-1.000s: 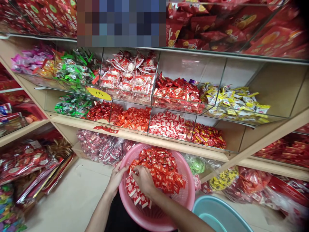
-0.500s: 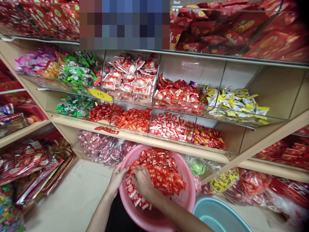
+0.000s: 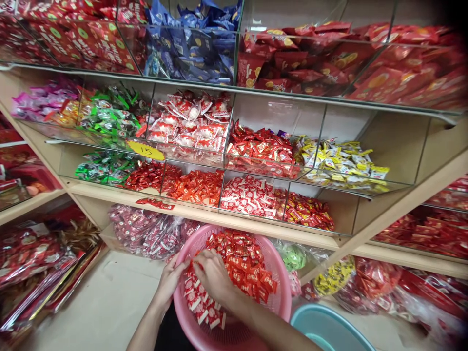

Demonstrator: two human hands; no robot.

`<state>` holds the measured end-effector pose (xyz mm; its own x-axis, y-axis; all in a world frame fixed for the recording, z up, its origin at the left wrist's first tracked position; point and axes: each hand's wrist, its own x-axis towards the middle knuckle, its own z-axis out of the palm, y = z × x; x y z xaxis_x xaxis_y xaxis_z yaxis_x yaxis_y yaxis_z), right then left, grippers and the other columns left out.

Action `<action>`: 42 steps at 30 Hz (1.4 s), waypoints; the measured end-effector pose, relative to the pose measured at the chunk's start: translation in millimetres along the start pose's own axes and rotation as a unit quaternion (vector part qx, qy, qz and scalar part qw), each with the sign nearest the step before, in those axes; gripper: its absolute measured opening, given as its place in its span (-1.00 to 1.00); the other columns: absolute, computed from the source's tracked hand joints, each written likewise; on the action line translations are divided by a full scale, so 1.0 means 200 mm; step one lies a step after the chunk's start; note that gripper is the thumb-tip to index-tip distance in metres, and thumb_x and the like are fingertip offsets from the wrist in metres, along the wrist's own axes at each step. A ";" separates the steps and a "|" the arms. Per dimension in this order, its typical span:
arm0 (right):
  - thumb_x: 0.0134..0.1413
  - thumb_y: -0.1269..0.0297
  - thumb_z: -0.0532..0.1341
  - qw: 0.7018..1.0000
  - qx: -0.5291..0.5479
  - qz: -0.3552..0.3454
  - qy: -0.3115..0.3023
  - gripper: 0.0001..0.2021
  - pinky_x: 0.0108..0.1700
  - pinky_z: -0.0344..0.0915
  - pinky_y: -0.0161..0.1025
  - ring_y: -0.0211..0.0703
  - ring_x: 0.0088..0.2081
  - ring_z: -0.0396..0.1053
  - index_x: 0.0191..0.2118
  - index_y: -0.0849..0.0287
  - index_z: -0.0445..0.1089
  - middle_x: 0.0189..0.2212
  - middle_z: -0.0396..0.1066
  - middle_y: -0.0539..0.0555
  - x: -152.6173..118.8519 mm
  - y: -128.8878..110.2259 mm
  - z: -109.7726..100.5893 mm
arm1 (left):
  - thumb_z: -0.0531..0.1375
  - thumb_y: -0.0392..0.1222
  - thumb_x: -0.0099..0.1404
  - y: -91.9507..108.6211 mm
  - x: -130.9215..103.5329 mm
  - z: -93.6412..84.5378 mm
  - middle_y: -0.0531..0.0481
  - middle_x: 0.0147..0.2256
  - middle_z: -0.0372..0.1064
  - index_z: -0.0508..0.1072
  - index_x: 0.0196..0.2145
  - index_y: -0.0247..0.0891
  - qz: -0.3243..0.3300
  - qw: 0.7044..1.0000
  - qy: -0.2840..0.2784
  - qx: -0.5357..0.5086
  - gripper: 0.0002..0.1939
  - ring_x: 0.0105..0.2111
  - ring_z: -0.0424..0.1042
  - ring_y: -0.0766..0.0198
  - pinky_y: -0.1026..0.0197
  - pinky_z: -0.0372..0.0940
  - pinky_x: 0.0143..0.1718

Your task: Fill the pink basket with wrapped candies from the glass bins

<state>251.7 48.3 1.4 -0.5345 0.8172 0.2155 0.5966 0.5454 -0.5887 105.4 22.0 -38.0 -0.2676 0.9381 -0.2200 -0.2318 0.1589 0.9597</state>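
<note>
A pink plastic basket (image 3: 283,292) holds red and orange wrapped candies (image 3: 244,268), with white-and-red ones (image 3: 203,304) at its near left. My left hand (image 3: 171,275) grips the basket's left rim, thumb over the edge. Inside the basket, my right hand (image 3: 212,273) is over the candies near that same rim, its fingers curled downward. Whatever its fingertips hold is hidden beneath the hand.
Glass-fronted shelves (image 3: 204,214) of sorted candies stand ahead, with a yellow tag (image 3: 146,150) reading 15. Bagged candies (image 3: 142,229) lie under the bottom shelf. A teal basin (image 3: 329,326) stands right of the basket.
The view has tilted up and shifted slightly, showing more of the top shelf. My right hand has moved slightly toward the basket's left rim; my left hand keeps its hold.
</note>
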 end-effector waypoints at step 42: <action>0.07 0.23 0.19 0.967 0.235 0.016 0.102 -0.87 -0.35 0.24 -0.29 -0.23 -0.40 0.27 -0.32 0.13 0.44 -0.38 0.38 0.03 -0.08 0.06 -0.43 | 0.27 -0.06 0.06 -0.01 -0.02 0.01 -0.11 -0.13 0.48 0.36 0.03 -0.27 0.004 1.000 -0.019 -0.022 -0.43 -0.17 0.46 0.08 0.16 0.29 -0.15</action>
<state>319.1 57.6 58.5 -0.3629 0.8776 0.3131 0.2477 0.4148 -0.8756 109.6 18.7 -39.0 -0.2339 0.9506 -0.2042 -0.2706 0.1380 0.9528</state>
